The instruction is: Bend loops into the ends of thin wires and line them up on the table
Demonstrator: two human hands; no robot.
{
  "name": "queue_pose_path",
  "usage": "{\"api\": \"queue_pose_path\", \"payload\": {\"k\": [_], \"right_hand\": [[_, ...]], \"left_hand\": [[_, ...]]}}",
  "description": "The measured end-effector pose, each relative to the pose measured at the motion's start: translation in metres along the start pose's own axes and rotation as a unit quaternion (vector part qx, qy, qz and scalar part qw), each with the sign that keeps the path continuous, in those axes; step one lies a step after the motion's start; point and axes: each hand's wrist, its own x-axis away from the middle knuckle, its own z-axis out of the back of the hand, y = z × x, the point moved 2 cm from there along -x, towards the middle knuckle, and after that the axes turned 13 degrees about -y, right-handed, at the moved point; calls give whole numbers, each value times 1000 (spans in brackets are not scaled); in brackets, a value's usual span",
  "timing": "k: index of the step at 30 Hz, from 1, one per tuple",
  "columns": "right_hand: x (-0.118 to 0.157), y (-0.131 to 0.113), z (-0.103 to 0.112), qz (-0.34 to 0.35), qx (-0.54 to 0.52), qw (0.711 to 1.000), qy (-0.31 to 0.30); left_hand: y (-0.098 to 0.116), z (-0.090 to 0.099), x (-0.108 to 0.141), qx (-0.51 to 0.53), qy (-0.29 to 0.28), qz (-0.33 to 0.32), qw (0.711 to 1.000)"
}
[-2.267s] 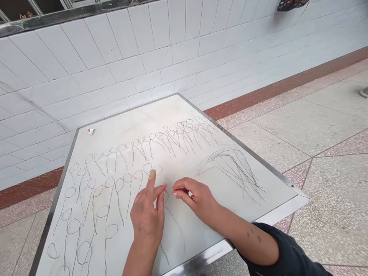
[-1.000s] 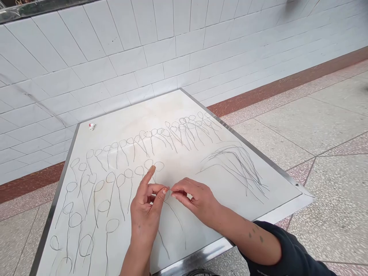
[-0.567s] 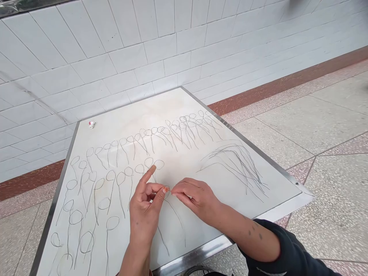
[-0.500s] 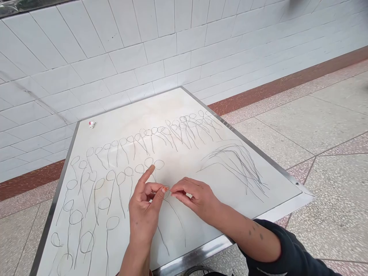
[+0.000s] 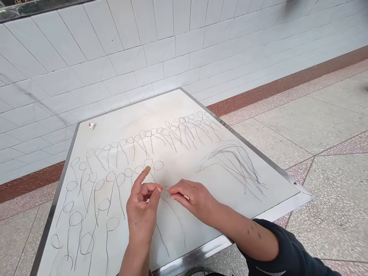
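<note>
A white, metal-edged table is standing beneath the fingers. Thin, dark looped wires are lying beyond and left of them; loose dark wires are fanning out rightward. The left hand is pinching a thin, curved wire between thumb and forefinger, another finger rising; the right hand is pinching it just beside. It is looking light and springy, probably best gripped near the bend.

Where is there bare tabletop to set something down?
Behind the far row of looped wires, along the table's far edge; also between the loose wires and right forearm. Crowded: the left side and the far row's right end.
</note>
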Motion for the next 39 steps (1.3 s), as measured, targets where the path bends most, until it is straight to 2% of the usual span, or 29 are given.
{"api": "queue_pose_path", "payload": {"k": [5, 9, 11, 15, 18, 24, 28, 34, 39], "right_hand": [[-1, 0, 1, 1, 10, 1000, 1], [-5, -2, 4, 6, 38, 999, 8], [-7, -2, 7, 10, 65, 998, 23], [-8, 4, 18, -10, 60, 997, 56], [-4, 12, 31, -52, 38, 997, 52], [10, 30, 70, -215, -29, 972, 93], [18, 42, 95, -283, 1, 953, 110], [32, 70, 120, -369, 74, 925, 56], [38, 92, 122, -408, 72, 910, 14]], "left_hand": [[7, -1, 1, 2, -10, 6, 1000], [13, 0, 2, -20, 19, 33, 999], [12, 1, 1, -37, 29, 38, 998], [5, 0, -3, -74, 4, 30, 997], [3, -2, -4, -96, -13, 28, 995], [13, -6, 0, -83, -15, 56, 995], [19, -6, 1, -79, -1, 70, 994], [23, -7, 1, -65, 13, 77, 995], [24, -9, 2, -74, 17, 88, 993]]}}
